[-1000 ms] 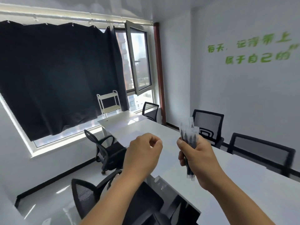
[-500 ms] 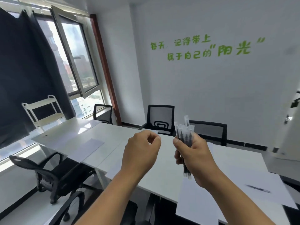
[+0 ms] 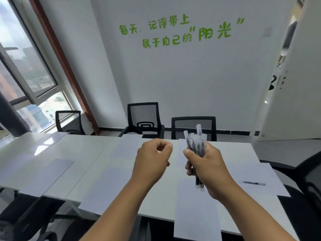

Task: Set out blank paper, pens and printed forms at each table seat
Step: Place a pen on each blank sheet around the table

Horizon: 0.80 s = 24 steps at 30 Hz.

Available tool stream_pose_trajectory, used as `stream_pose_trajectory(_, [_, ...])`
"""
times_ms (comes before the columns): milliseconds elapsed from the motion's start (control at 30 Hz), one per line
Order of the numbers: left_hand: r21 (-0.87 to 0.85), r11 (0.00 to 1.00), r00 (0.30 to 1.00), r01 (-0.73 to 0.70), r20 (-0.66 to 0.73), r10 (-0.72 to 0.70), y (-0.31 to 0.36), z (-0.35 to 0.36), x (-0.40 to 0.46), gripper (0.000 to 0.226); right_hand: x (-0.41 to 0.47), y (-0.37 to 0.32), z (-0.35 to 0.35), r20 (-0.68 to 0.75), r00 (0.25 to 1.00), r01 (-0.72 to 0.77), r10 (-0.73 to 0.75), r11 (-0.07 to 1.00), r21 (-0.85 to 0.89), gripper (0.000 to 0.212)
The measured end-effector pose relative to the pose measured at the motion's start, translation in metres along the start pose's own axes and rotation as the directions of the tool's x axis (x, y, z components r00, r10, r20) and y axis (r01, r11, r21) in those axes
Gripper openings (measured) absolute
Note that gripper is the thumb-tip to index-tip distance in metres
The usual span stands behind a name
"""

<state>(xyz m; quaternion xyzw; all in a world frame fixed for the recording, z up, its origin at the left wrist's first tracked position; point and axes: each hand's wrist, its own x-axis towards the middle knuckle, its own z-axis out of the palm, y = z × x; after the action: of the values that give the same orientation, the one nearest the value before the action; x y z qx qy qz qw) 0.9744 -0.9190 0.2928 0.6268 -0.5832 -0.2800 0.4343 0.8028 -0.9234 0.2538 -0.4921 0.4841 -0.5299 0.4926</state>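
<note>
The right hand (image 3: 207, 166) grips a bundle of pens (image 3: 196, 145) upright, fingers curled round its middle. The left hand (image 3: 152, 160), at its nine o'clock and just apart, is loosely curled, thumb and forefinger tips meeting on nothing visible. Sheets of paper (image 3: 111, 185) lie on the white table (image 3: 83, 150) beneath; a single pen (image 3: 254, 183) rests on a sheet at three o'clock.
</note>
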Motion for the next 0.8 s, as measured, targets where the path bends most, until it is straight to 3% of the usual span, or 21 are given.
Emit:
stream_pose_trajectory(267, [-0.186,0.982,0.973,-0.017,0.222,0.058,-0.029,0.052,0.051,0.015,0.023,0.044,-0.013,-0.090,0.987,-0.134,0.129,0.990,-0.053,0.012])
stream_pose_trajectory(400, [-0.274,0.960,0.942,0.056,0.333,0.040,-0.058,0.082,0.066,0.009,0.027,0.073,-0.019,-0.170,0.966,-0.208,0.193,0.975,-0.073,0.015])
stream_pose_trajectory(600, [-0.244,0.943,0.870,0.225,0.487,-0.081,-0.102,0.119,0.076,0.011,0.024,0.113,-0.021,-0.236,0.926,-0.310,0.295,0.950,-0.028,0.014])
stream_pose_trajectory(800, [-0.216,0.905,0.833,0.367,0.509,-0.217,-0.140,0.152,0.077,0.015,0.019,0.149,-0.036,-0.308,0.872,-0.388,0.380,0.921,0.037,0.018])
